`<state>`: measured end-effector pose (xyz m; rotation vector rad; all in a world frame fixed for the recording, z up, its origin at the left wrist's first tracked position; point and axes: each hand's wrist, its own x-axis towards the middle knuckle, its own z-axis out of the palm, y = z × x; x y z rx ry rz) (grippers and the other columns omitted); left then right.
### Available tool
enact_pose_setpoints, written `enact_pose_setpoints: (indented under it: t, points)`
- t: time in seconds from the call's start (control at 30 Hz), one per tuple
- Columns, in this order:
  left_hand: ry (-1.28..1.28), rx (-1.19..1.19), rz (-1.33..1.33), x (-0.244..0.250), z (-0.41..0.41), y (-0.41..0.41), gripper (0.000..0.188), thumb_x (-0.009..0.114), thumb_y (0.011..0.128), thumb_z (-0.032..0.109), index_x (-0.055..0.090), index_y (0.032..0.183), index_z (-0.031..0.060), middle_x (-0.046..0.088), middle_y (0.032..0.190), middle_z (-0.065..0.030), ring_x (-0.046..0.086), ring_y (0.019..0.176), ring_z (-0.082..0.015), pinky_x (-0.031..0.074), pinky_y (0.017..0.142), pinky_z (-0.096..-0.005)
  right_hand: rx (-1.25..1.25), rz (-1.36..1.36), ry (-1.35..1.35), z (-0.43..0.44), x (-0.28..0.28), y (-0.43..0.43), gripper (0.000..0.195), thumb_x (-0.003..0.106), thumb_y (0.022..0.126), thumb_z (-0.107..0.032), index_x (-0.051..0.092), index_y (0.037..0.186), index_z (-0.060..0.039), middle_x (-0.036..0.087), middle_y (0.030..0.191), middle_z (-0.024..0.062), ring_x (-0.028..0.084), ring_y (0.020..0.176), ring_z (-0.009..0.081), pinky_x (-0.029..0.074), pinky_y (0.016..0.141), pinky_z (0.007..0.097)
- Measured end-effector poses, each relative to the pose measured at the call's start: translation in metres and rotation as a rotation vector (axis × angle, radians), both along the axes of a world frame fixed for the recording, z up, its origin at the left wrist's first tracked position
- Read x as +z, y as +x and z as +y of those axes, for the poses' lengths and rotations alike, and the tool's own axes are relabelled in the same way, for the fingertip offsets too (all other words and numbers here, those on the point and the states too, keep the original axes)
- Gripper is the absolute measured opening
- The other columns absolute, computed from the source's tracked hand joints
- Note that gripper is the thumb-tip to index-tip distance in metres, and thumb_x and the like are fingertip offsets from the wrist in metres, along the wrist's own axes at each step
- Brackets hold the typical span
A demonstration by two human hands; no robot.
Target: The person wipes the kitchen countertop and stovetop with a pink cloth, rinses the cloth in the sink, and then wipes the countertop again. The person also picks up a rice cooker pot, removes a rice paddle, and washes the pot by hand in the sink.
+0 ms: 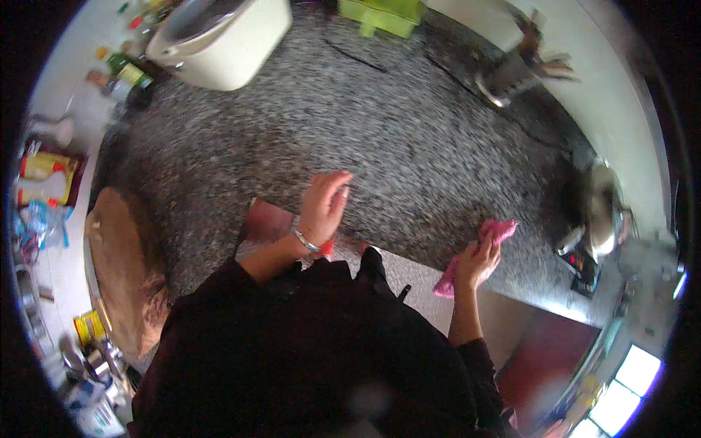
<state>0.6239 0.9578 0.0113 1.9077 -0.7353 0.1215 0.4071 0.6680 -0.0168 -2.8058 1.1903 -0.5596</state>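
Note:
My right hand (477, 264) holds a pink cloth (499, 230) at the front edge of a speckled grey granite countertop (361, 126). One end of the cloth sticks out past my fingers, and another part hangs below the palm. My left hand (324, 207), with a silver bangle (305, 241) at the wrist, is raised near the same edge. It holds nothing; the fingers are loosely bent, with the thumb apart. Motion blurs the counter surface.
A cream-coloured bin-like container (241, 49) and a green plastic basket (383, 16) stand at the back. Right of them are a metal utensil holder (506, 76) and a kettle-like appliance (602, 219). Bottles (128, 68) and a thick wooden board (123, 268) are on the left.

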Motion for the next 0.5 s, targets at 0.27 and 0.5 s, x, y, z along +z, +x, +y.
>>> enact_pose_setpoints:
  t: [0.27,0.5]
  points:
    - [-0.047,0.295,0.136,0.007,0.076,-0.008,0.027,0.056,0.084,0.0,0.057,0.11,0.0025,0.059,0.111,-0.0142,0.056,0.096,-0.0276,0.046,0.08,-0.036,0.373,-0.042,0.425,0.169,0.048,0.171,0.036,0.046,0.089,-0.014,0.051,0.123,-0.0055,0.059,0.109,0.0163,0.058,0.094,0.0337,0.045,0.085,0.0417]
    - [-0.093,0.465,0.261,-0.01,0.138,-0.031,0.027,0.056,0.087,0.005,0.057,0.114,0.0032,0.061,0.106,-0.0119,0.06,0.088,-0.0216,0.048,0.077,-0.0309,0.865,-0.001,0.084,0.288,0.023,0.292,0.043,0.048,0.087,-0.013,0.045,0.129,-0.0057,0.047,0.126,0.0151,0.043,0.119,0.0317,0.035,0.098,0.0436]
